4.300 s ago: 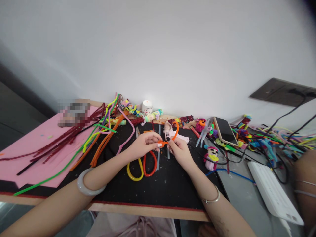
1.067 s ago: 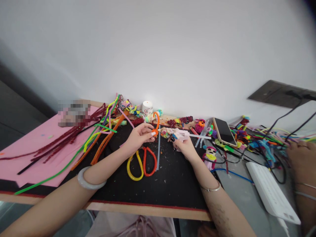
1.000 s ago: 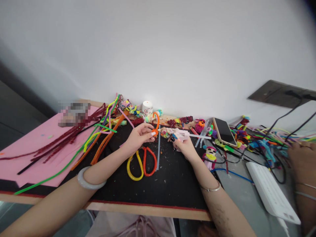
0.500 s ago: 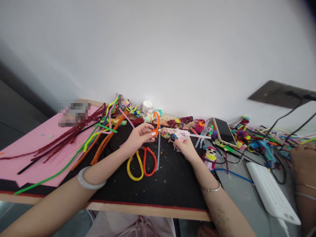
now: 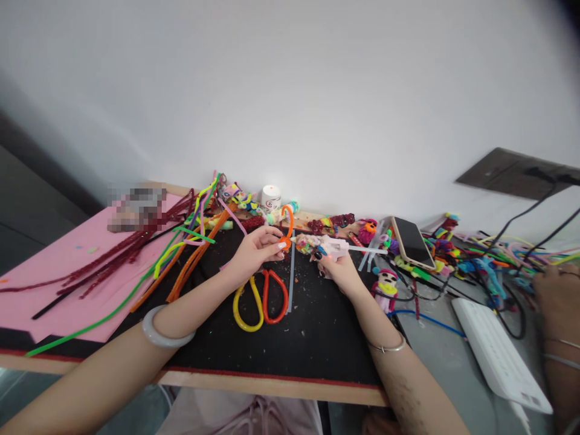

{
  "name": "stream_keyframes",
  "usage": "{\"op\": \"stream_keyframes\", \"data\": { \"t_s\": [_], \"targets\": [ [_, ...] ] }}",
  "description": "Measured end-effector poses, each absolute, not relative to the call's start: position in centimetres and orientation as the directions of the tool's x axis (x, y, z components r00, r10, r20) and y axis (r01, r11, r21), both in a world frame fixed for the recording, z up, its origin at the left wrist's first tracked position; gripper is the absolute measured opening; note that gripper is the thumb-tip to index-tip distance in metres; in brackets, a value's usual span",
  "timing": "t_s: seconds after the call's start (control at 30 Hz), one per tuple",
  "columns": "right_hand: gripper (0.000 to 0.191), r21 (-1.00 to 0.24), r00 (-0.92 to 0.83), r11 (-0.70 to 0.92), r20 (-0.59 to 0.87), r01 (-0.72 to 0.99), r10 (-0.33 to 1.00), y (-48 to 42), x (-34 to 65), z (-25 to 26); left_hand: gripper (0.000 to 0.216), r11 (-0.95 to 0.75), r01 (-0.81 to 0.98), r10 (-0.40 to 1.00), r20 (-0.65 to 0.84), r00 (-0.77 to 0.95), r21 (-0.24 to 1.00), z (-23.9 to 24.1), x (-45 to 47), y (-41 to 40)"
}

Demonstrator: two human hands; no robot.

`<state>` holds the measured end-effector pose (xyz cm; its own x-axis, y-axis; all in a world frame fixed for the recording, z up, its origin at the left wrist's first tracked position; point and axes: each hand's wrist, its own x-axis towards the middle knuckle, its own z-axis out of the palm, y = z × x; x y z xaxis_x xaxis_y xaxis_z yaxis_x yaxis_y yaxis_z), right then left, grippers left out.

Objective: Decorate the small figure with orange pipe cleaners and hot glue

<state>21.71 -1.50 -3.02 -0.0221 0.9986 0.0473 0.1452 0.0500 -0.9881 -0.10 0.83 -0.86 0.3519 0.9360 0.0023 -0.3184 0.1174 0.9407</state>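
- Head view: the left hand (image 5: pixel 260 250), at mid-counter, has its fingers pinched narrow on an orange pipe cleaner (image 5: pixel 285 241), gathered into a small lump with a hooked end rising on the far side.
- The right hand (image 5: pixel 336 272) has its fingers wrapped round a pale glue gun (image 5: pixel 336 247) that points left; its tip is close against the orange lump, but whether they touch I cannot tell.
- As far as can be judged, the work is part-way: the lump is shaped and the hook bent, while the gluing seems in hand. Whether any glue has come out is too small to see.
- Done pieces appear to include a small figure (image 5: pixel 386 290) in pink and yellow, right of the right hand. Plenty of material lies loose on the left: orange stems (image 5: pixel 188 260), and dark red tinsel stems (image 5: pixel 131 257) across a pink sheet (image 5: pixel 49 269).
- Containers: the gun carries a clear glue stick (image 5: pixel 368 250) jutting from its back. A white cup-like cylinder (image 5: pixel 270 197) stands far, by the wall; whether it holds anything is unclear.
- Nearer, scissors (image 5: pixel 264 296) with yellow and red handles lie on the black mat (image 5: pixel 326 338).
- Far right, a co-worker's hand (image 5: pixel 556 293) rests near another heap of stems.
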Motion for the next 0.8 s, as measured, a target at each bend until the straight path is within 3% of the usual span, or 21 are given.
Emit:
{"op": "stream_keyframes", "data": {
  "t_s": [0.8],
  "targets": [
    [0.023,-0.989,-0.032,0.032,0.028,0.143,0.999,-1.53,21.70,-2.94,0.028,0.105,-0.320,0.950,0.000,0.311,0.942,-0.80,-0.13,0.89]
  ]
}}
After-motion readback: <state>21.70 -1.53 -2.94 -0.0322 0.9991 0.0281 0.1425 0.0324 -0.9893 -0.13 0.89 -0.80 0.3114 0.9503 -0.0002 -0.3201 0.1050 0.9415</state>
